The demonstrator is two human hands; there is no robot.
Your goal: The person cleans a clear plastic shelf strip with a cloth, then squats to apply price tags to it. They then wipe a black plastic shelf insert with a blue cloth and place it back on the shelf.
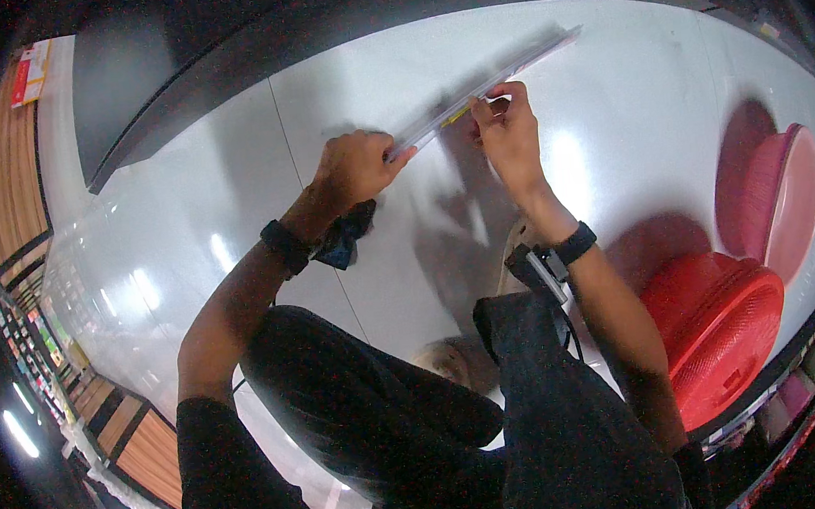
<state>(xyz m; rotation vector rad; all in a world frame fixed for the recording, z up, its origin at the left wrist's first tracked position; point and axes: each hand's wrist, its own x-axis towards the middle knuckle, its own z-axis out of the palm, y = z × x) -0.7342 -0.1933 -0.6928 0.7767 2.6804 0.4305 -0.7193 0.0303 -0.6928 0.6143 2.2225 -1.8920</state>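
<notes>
A long, thin clear plastic strip (pixel 541 53), which looks like a shelf label holder, runs diagonally above the pale tiled floor. My left hand (pixel 357 164) grips its lower left end between thumb and fingers. Along its middle, my right hand (pixel 513 131) pinches the strip's edge with thumb and fingertips, beside a yellow piece (pixel 455 114) that shows in or against the plastic. The right fingertips partly hide what they touch there. Both wrists wear black bands, and a small device (pixel 538 266) is strapped at the right one.
Right of my right arm, a red plastic basket (pixel 722 330) lies tipped on its side, with a pink basin (pixel 780 200) beyond it. A dark panel (pixel 221 75) borders the floor ahead. Wood-grain shelving (pixel 9 164) with a red-and-yellow card (pixel 31 74) stands left.
</notes>
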